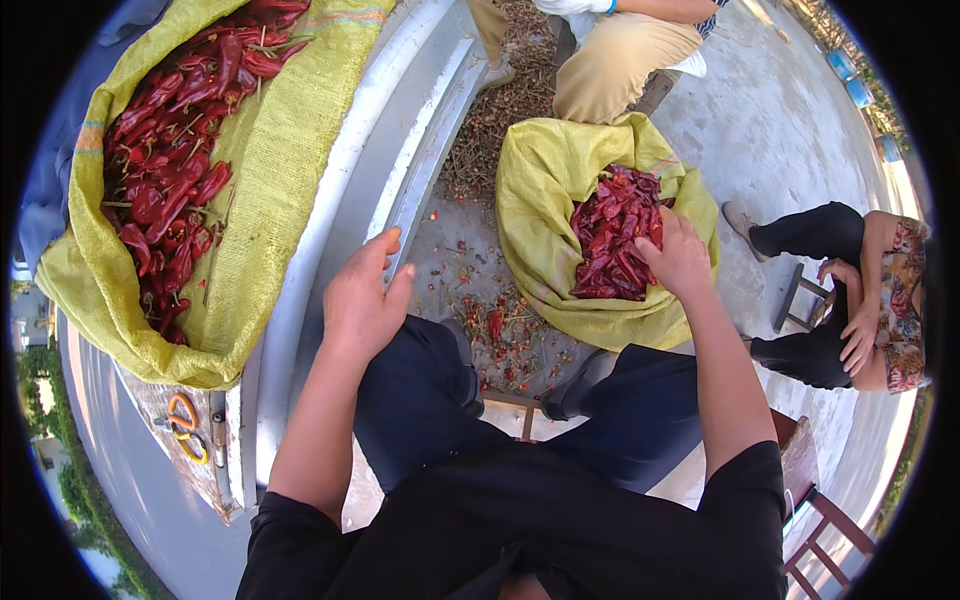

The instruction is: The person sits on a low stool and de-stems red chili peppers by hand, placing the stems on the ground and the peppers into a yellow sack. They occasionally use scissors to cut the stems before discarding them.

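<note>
My left hand is held in the air above my left thigh, thumb and fingers apart, with nothing in it. My right hand is at the right side of a yellow-green woven sack, over its mouth. Its thumb and fingers are spread over the dried red peppers inside; the inner fingertips are partly hidden. Up on the left, a second woven sack lies opened wide, its long red peppers still bearing stalks.
The left sack rests on a metal-edged bed or platform with a hooked strap at its corner. Stems and scraps litter the concrete. One seated person is beyond the floor sack; another sits at right. A wooden chair stands at lower right.
</note>
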A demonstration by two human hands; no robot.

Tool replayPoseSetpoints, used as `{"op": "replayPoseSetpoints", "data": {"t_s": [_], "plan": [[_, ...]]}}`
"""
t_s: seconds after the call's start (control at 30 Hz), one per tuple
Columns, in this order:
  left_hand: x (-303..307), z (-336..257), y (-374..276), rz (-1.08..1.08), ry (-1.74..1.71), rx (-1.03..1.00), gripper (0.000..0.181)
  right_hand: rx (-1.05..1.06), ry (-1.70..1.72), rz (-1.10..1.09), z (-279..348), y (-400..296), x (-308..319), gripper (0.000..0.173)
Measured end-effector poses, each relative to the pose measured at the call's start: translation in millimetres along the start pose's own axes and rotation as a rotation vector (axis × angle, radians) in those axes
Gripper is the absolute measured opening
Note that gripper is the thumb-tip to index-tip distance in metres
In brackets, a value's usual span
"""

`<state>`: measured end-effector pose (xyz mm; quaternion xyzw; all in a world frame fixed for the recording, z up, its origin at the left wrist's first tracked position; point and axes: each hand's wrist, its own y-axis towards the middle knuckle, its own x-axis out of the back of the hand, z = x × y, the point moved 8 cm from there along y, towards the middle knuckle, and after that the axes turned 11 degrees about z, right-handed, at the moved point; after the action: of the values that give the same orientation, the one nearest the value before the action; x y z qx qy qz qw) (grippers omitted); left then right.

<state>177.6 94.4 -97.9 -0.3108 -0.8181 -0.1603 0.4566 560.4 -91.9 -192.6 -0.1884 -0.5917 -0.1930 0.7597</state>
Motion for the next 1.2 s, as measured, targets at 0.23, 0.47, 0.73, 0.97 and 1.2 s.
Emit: {"op": "replayPoseSetpoints", "data": {"t_s": [0.23, 0.47, 0.73, 0.97, 1.2], "plan": [[1, 28, -39, 0.02, 0.102, -0.128, 0.031, 0.173, 0.331, 0.775, 87, -9, -163, 0.041], [2, 36, -46, 0.014, 0.047, -0.091, 0.028, 0.167, 0.368, 1.067, 115, -59, -334, 0.049], [-5, 27, -22, 0.161, 0.131, -0.05, 0.025, 0.066, 0.457, 1.243, 146, -50, -377, 0.06], [-6, 33, -24, 0.168, 0.125, -0.035, 0.023, 0.035, 0.713, 1.05, 124, -27, -355, 0.038], [-3, 31, -33, 0.114, 0.101, -0.059, 0.024, -0.273, 1.105, 0.863, 91, 10, -303, 0.015]]}}
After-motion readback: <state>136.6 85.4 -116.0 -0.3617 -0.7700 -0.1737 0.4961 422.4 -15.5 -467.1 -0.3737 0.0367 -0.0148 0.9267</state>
